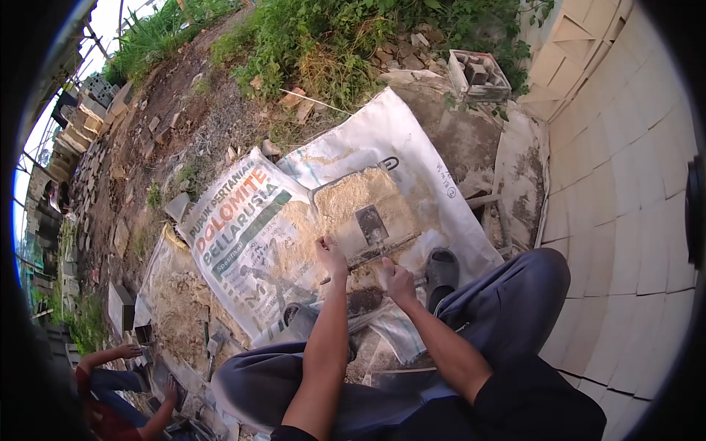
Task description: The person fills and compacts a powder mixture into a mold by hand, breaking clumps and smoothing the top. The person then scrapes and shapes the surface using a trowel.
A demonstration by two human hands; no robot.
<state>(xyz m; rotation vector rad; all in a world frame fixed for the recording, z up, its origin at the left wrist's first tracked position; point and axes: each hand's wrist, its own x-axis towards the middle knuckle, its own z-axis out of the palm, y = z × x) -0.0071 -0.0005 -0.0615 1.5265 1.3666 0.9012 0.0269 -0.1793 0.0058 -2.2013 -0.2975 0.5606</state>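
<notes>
A square slab or shallow mould [407,217] covered in pale, sand-like powder lies on white sacks between my feet. My right hand [399,284] is closed around the handle end of a flat trowel [371,223]. Its dark rectangular blade rests over the powdered surface. My left hand [331,256] is closed with bent fingers at the near left edge of the slab; whatever is in it, if anything, is hidden. Loose powder [298,231] is spread on the printed sack [239,220] left of the slab.
A tiled wall [618,220] rises at the right. A crate [479,76] holding grey pieces stands at the upper right. Another person [121,393] works at the lower left, near a powder heap [176,294]. My sandalled feet flank the slab.
</notes>
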